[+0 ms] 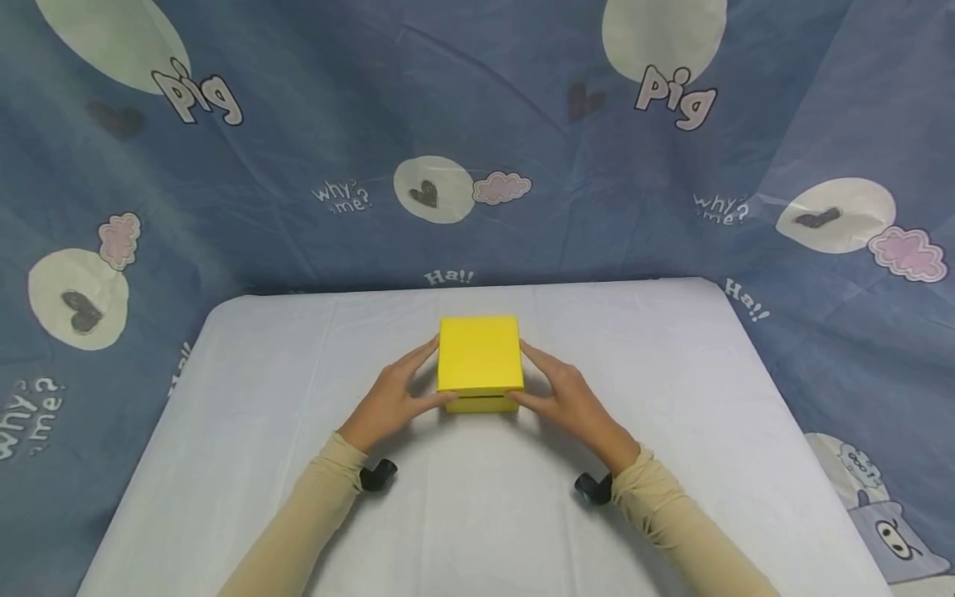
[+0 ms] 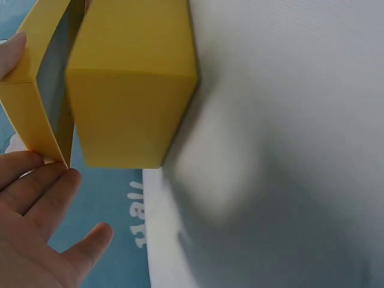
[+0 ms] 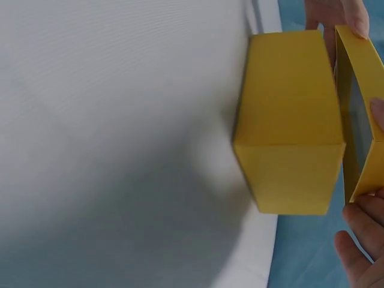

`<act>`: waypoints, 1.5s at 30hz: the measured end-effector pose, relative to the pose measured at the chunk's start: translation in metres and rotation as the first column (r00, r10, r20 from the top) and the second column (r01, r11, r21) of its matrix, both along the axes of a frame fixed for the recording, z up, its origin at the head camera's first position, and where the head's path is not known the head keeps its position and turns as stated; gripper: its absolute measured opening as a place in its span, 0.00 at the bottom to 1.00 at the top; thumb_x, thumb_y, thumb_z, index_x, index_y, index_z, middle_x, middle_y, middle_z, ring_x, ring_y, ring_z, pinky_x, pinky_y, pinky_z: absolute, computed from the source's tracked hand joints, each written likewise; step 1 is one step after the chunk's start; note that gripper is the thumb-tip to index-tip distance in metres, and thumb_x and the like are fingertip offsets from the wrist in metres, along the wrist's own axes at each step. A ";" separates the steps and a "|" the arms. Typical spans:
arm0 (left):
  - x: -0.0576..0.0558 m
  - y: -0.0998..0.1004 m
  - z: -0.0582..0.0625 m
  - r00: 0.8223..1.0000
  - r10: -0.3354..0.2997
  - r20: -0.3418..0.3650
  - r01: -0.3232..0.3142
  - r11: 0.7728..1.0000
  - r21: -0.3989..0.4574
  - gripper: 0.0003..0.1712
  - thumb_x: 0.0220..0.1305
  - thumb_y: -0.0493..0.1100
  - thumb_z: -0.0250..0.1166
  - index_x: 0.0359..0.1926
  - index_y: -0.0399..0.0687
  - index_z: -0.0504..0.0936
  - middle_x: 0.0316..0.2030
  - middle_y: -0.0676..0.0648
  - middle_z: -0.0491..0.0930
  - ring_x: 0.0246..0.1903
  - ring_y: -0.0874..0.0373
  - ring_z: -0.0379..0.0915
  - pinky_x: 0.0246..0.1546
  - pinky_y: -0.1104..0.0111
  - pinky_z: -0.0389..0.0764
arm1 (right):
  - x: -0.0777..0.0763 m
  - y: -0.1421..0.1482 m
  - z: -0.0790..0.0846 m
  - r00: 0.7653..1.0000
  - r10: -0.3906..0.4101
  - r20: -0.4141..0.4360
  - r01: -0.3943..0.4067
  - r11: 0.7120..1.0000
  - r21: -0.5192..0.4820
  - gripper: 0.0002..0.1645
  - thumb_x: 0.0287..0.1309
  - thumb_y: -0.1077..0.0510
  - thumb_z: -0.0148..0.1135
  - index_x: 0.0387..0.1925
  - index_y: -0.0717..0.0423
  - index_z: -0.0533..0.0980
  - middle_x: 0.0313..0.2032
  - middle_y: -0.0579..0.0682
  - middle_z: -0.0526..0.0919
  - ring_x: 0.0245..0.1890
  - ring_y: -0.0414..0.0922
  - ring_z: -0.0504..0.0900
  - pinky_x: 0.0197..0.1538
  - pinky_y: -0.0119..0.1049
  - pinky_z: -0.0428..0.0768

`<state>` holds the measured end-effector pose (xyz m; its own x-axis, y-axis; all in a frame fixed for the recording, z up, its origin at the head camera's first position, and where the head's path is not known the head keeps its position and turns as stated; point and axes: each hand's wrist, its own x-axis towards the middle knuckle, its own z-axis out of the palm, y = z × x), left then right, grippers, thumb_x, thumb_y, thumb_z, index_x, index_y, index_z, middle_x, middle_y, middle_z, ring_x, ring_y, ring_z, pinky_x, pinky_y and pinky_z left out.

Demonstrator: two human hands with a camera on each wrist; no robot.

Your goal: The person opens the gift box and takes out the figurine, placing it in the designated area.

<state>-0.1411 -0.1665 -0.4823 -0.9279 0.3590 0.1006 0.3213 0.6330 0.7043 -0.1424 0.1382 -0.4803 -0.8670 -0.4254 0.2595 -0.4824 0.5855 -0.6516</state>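
A yellow box lid (image 1: 480, 355) is held above its yellow box base (image 1: 481, 405) around the middle of the table. Both wrist views show a gap between the lid (image 2: 27, 114) and the base (image 3: 291, 96), with the lid's pale inside partly visible. My left hand (image 1: 391, 400) grips the lid's left side, thumb at the front edge and fingers along the side. On the opposite side my right hand (image 1: 567, 398) grips the lid the same way. The inside of the base is hidden in all views.
The table (image 1: 477, 514) wears a white cover. Behind it and at its sides hangs a blue printed cloth (image 1: 477, 108). A small black wrist camera (image 1: 379, 475) is on the left wrist, another black camera (image 1: 593, 487) on the right.
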 end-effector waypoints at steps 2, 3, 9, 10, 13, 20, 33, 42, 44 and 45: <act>0.003 -0.003 0.005 1.000 0.007 -0.002 -0.007 1.000 0.021 0.56 0.61 0.64 0.73 0.82 0.63 0.53 0.80 0.49 0.59 0.79 0.46 0.57 0.78 0.48 0.64 | 0.000 -0.004 0.004 1.000 0.007 -0.011 -0.007 1.000 -0.007 0.52 0.57 0.49 0.77 0.78 0.55 0.62 0.74 0.54 0.71 0.72 0.53 0.74 0.73 0.49 0.75; 0.004 -0.005 0.007 1.000 0.013 -0.003 -0.013 0.999 0.030 0.56 0.61 0.64 0.73 0.82 0.63 0.53 0.80 0.49 0.59 0.79 0.46 0.57 0.78 0.47 0.65 | 0.000 -0.006 0.005 1.000 0.011 -0.016 -0.011 1.000 -0.011 0.52 0.57 0.49 0.77 0.78 0.55 0.62 0.74 0.54 0.71 0.72 0.53 0.74 0.73 0.49 0.76; 0.012 -0.018 0.017 0.997 0.062 -0.043 -0.058 0.994 0.096 0.55 0.61 0.59 0.75 0.81 0.63 0.55 0.81 0.53 0.54 0.81 0.49 0.52 0.79 0.45 0.62 | 0.000 -0.023 0.017 0.998 0.044 -0.050 -0.046 0.998 -0.036 0.52 0.58 0.50 0.77 0.77 0.58 0.63 0.72 0.57 0.72 0.71 0.54 0.75 0.71 0.48 0.77; 0.013 -0.020 0.019 0.996 0.074 -0.053 -0.068 0.991 0.111 0.54 0.61 0.57 0.76 0.81 0.63 0.55 0.82 0.54 0.53 0.81 0.51 0.50 0.79 0.46 0.61 | 0.000 -0.027 0.018 0.997 0.051 -0.054 -0.054 0.998 -0.042 0.52 0.58 0.50 0.77 0.77 0.58 0.63 0.72 0.58 0.73 0.70 0.54 0.76 0.71 0.49 0.78; 0.016 -0.026 0.024 0.991 0.108 -0.082 -0.093 0.981 0.170 0.52 0.63 0.52 0.75 0.81 0.61 0.55 0.82 0.57 0.51 0.82 0.52 0.49 0.80 0.46 0.58 | -0.001 -0.039 0.025 0.997 0.066 -0.034 -0.068 0.996 -0.061 0.51 0.60 0.48 0.75 0.78 0.57 0.62 0.71 0.58 0.74 0.70 0.54 0.76 0.70 0.49 0.79; 0.021 -0.044 0.035 0.972 0.185 -0.147 -0.146 0.959 0.242 0.51 0.64 0.45 0.75 0.81 0.59 0.58 0.81 0.53 0.56 0.81 0.50 0.51 0.80 0.42 0.56 | -0.003 -0.066 0.045 0.993 0.088 0.073 -0.077 0.987 -0.139 0.46 0.69 0.41 0.65 0.79 0.53 0.61 0.65 0.53 0.81 0.63 0.51 0.83 0.67 0.53 0.81; 0.023 -0.062 0.036 0.803 0.412 -0.430 -0.364 0.911 0.193 0.21 0.70 0.36 0.67 0.63 0.41 0.83 0.59 0.40 0.84 0.60 0.43 0.82 0.62 0.51 0.83 | -0.018 -0.100 0.072 0.964 0.068 0.258 -0.045 0.995 -0.095 0.34 0.73 0.35 0.57 0.69 0.50 0.76 0.55 0.49 0.89 0.55 0.45 0.87 0.60 0.47 0.86; 0.019 -0.074 0.038 0.794 0.424 -0.436 -0.422 0.900 0.108 0.15 0.71 0.40 0.68 0.53 0.35 0.88 0.45 0.37 0.90 0.44 0.42 0.89 0.45 0.48 0.89 | -0.039 -0.118 0.074 0.987 0.009 0.159 -0.013 1.000 0.021 0.16 0.75 0.51 0.59 0.44 0.55 0.89 0.29 0.48 0.90 0.22 0.37 0.79 0.49 0.45 0.81; 0.019 -0.077 0.039 0.785 0.440 -0.436 -0.444 0.890 0.099 0.15 0.70 0.40 0.69 0.51 0.34 0.89 0.42 0.36 0.90 0.38 0.43 0.90 0.39 0.48 0.90 | -0.042 -0.123 0.074 0.985 0.011 0.174 -0.016 1.000 0.025 0.17 0.75 0.52 0.59 0.38 0.54 0.90 0.29 0.50 0.91 0.21 0.38 0.81 0.48 0.44 0.83; 0.018 -0.078 0.038 0.784 0.447 -0.432 -0.453 0.886 0.095 0.14 0.69 0.40 0.69 0.50 0.34 0.89 0.40 0.35 0.90 0.35 0.43 0.90 0.35 0.49 0.90 | -0.044 -0.126 0.074 0.983 0.006 0.184 -0.011 1.000 0.022 0.18 0.75 0.52 0.59 0.35 0.54 0.90 0.30 0.50 0.91 0.21 0.39 0.81 0.43 0.42 0.84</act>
